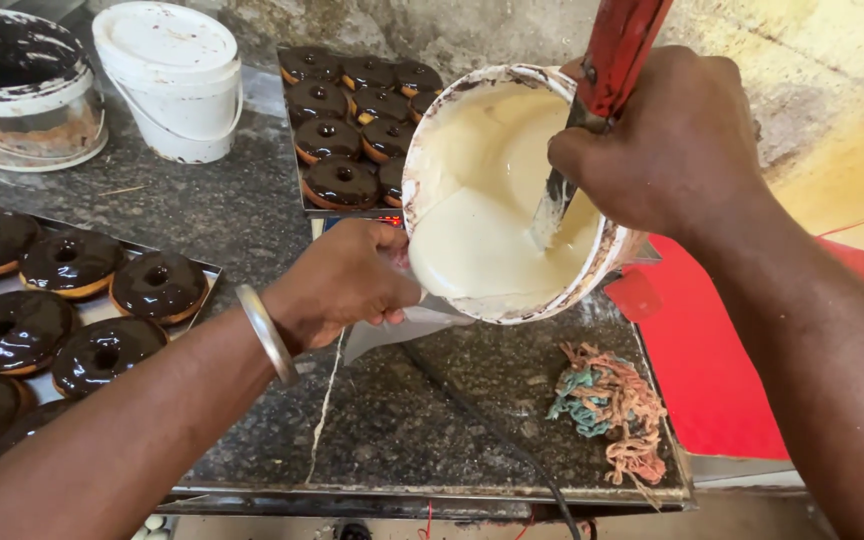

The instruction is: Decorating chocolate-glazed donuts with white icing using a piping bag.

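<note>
A tilted bowl sits at the centre above the counter, with the left hand under its near-left rim and the right hand at its right, its scraper dipping into the batter. Behind the bowl lies a tray of doughnuts; a second tray lies at left. Two buckets stand behind at far left. A tangle of string lies before the bowl, at right.
</note>
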